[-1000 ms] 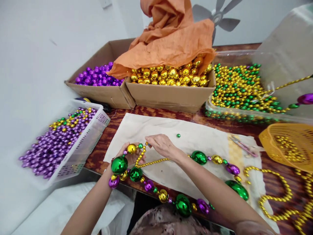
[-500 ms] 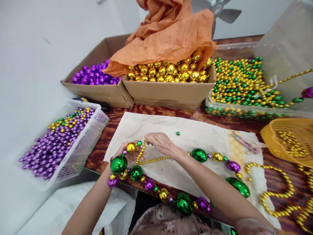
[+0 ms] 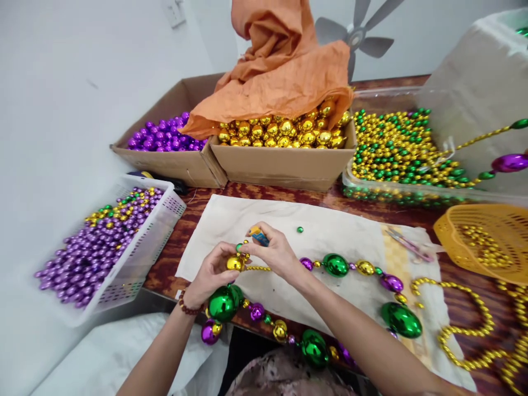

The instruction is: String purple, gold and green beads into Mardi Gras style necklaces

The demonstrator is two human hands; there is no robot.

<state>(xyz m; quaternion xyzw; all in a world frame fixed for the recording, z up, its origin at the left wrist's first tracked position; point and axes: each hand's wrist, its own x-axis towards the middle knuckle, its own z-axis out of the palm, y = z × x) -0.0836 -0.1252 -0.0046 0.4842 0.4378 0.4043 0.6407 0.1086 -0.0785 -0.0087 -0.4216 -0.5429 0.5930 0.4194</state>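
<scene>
My left hand [image 3: 214, 270] pinches the end of a bead necklace, at a large gold bead [image 3: 235, 264] with a small green bead [image 3: 239, 248] above it. Close against it, my right hand [image 3: 274, 254] is closed around a small blue and yellow lighter [image 3: 259, 235]. A string of tiny gold beads [image 3: 259, 268] runs between the hands and under the right one. The rest of the necklace, with big green balls [image 3: 225, 303], purple balls and gold balls, loops below my wrists and out to the right over the white cloth [image 3: 313, 220].
One loose green bead [image 3: 300, 229] lies on the cloth, with pink-handled scissors [image 3: 410, 245] farther right. A white basket [image 3: 165, 217] of purple beads stands left. Cardboard boxes [image 3: 284, 164] and a clear bin [image 3: 412, 190] line the back. An orange basket [image 3: 447, 231] sits right, above gold strands [image 3: 487, 311].
The lighter now shows plainly in my right hand, tilted beside the strand's end. My left hand has shifted right and turned, raising the gold bead between its fingers. The view has tilted slightly upward.
</scene>
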